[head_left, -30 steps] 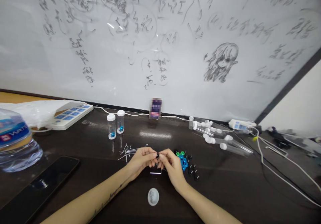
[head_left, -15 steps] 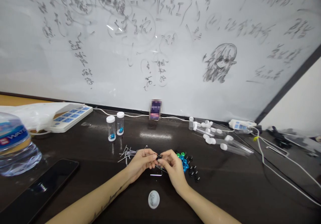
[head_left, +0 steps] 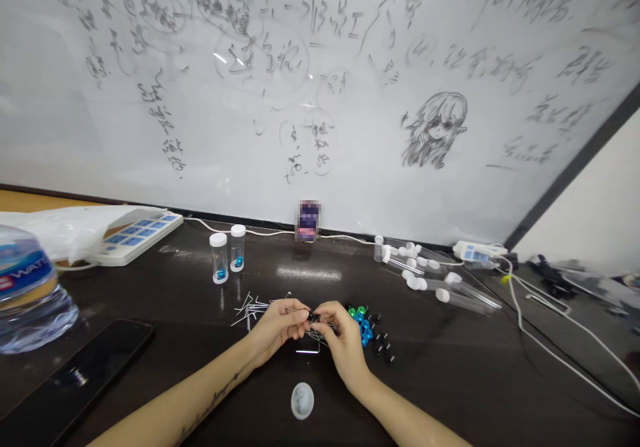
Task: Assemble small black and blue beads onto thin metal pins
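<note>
My left hand (head_left: 278, 327) and my right hand (head_left: 339, 337) meet over the dark table (head_left: 475, 380), fingertips pinched together. Between them sits a small black nut (head_left: 314, 316) on a thin metal pin that my left fingers pinch. A loose pile of metal pins (head_left: 254, 307) lies just left of my left hand. Blue, green and black nuts (head_left: 369, 332) lie scattered right beside my right hand. One bent pin (head_left: 308, 351) rests under the hands. A white cap (head_left: 303, 400) lies nearer to me, between my forearms.
Two capped vials (head_left: 227, 256) with blue nuts inside stand behind the pins. Several empty tubes with white caps (head_left: 440, 285) lie at the right back. A black phone (head_left: 75, 380), a water bottle (head_left: 27, 290), a power strip (head_left: 137, 231) and white cables (head_left: 550, 340) surround the spot.
Both hands stay pinched together at the same spot; the fingers have shifted slightly around the black nut and pin. The view has drifted a little.
</note>
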A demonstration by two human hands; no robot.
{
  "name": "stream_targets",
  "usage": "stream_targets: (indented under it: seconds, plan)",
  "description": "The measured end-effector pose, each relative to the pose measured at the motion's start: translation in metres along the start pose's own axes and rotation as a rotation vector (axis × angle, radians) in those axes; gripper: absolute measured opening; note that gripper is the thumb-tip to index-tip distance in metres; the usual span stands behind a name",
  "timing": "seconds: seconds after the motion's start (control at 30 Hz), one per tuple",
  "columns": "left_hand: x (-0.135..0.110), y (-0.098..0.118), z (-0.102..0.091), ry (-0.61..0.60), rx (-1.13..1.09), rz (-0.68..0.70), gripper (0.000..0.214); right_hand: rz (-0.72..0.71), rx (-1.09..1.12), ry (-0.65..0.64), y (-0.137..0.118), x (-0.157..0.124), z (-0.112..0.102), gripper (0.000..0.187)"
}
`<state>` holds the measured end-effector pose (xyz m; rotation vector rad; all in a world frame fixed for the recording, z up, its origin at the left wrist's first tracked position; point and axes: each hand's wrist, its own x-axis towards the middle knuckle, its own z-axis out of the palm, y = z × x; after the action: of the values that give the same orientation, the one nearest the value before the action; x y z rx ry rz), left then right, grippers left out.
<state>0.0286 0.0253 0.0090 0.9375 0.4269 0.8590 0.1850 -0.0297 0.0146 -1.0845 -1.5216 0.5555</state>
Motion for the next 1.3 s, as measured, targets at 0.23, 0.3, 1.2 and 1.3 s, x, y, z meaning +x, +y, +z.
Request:
stream_targets:
  seconds: [0.23, 0.3, 1.2, 1.3]
  plan:
    - [-0.0003, -0.0005, -0.0002, -0.011, -0.006, -0.01, 0.018, 0.126, 0.114, -0.026, 0.0037, -0.0003, 0.0025, 0.013]
    - [-0.0001, -0.001, -0.0004, -0.014, -0.004, -0.013, 0.018, 0.13, 0.114, -0.029, 0.0041, 0.0001, 0.0026, 0.015]
    - [0.0005, -0.0024, 0.0005, -0.029, -0.006, 0.002, 0.014, 0.111, 0.047, -0.061, -0.0007, 0.0009, 0.0017, 0.018]
    - [0.0008, -0.0018, 0.0004, -0.021, -0.008, 0.004, 0.014, 0.114, 0.041, -0.069, 0.0026, 0.0008, 0.002, 0.015]
